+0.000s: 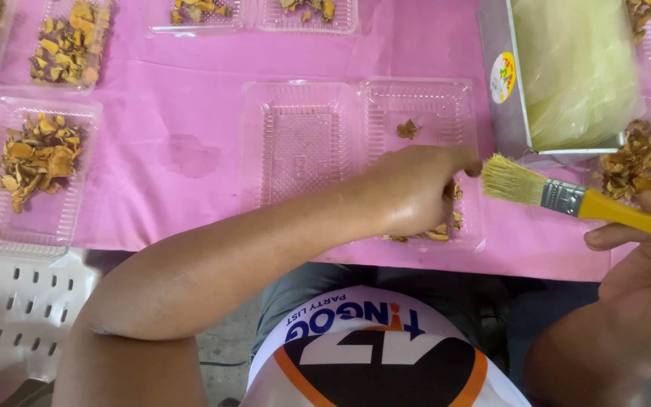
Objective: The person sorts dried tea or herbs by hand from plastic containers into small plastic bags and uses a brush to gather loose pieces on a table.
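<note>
My left hand (416,188) is curled down inside the open clear plastic box (363,151) on the pink tablecloth (175,151). My fingers are bent and closed around some crunchy brown and yellow chips (438,230), which poke out from under my hand, so I think I am setting them in the box. One small chip (408,129) sits alone at the far end of the same half. The other half of the box has nothing in it.

My right hand (642,279) holds a paintbrush with a yellow handle (589,202). My fingers are wrapped around the handle. The bristles point at my left hand, close beside it, so the brush is near the box.

A metal tin lined with pale paper (566,75) stands just past the brush. More filled boxes (35,162) sit off to the left, out of my way.
</note>
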